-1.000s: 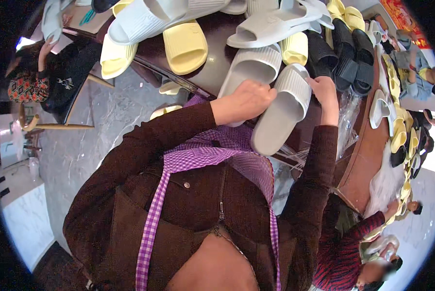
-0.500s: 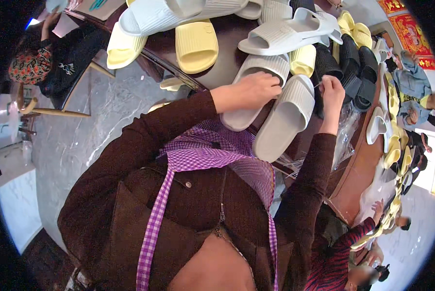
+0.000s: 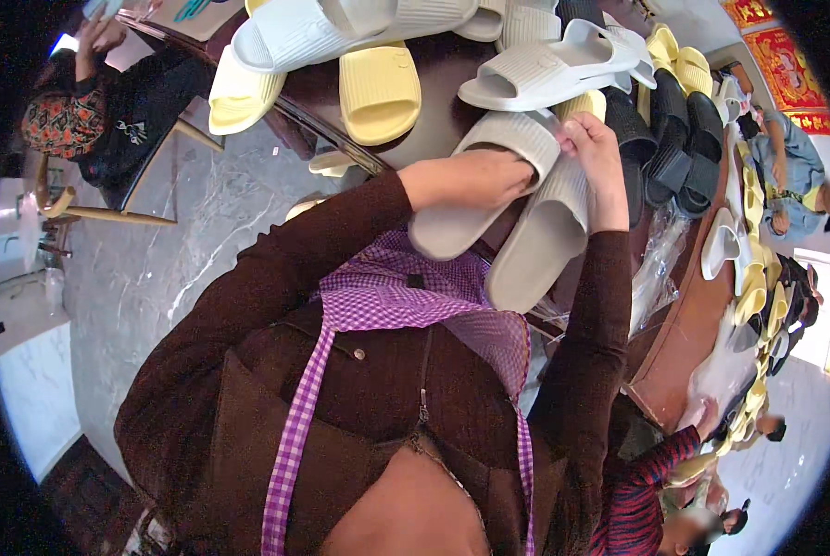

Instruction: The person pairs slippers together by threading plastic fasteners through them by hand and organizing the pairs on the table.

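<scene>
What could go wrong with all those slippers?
The grey slipper at the left hand seems to poke past the edge of the table, so it might tip off. The pale grey slipper rests on others near the right hand; a bump could slide it down.

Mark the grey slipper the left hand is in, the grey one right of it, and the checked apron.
Left grey slipper (image 3: 445, 230), head view: heel end of its sole.
Right grey slipper (image 3: 534, 259), head view: its sole.
Checked apron (image 3: 383, 308), head view: purple front.
</scene>
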Available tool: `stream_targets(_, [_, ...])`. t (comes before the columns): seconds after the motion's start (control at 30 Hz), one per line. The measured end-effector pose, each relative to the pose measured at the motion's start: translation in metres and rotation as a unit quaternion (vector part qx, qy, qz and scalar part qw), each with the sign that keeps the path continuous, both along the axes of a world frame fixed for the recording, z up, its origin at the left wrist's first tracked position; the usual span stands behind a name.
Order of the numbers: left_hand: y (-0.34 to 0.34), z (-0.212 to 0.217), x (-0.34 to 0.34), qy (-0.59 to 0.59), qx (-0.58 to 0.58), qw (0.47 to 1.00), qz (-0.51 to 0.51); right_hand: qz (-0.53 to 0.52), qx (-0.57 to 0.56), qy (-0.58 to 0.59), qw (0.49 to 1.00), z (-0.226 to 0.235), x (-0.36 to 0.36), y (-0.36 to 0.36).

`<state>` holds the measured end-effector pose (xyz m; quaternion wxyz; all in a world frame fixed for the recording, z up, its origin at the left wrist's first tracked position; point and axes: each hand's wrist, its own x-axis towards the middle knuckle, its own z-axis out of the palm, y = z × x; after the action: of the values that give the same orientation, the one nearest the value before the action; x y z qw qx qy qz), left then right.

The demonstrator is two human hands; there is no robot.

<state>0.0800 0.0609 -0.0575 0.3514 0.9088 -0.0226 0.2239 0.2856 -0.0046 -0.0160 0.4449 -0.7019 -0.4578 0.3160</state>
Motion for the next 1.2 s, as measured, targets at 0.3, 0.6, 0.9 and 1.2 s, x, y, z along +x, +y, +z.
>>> stream_targets(0.3, [-0.004, 0.006, -0.008, 0.052, 0.035, 0.998, -0.019, -0.019, -0.043, 0.089, 0.995, -0.002, -0.003, -0.015])
stream_targets(0.6, [-0.004, 0.012, -0.007, 0.067, 0.043, 0.996, -0.049, 0.02, -0.055, 0.083, 0.995, -0.011, -0.003, -0.005])
stream_targets(0.9, [-0.002, -0.001, -0.002, 0.056, 0.053, 0.995, -0.057, 0.065, 0.001, 0.156, 0.986, -0.003, -0.008, -0.008])
stream_targets(1.2, [-0.003, 0.004, -0.004, 0.049, 0.047, 0.996, -0.06, 0.095, -0.001, 0.086, 0.992, -0.011, -0.007, -0.006])
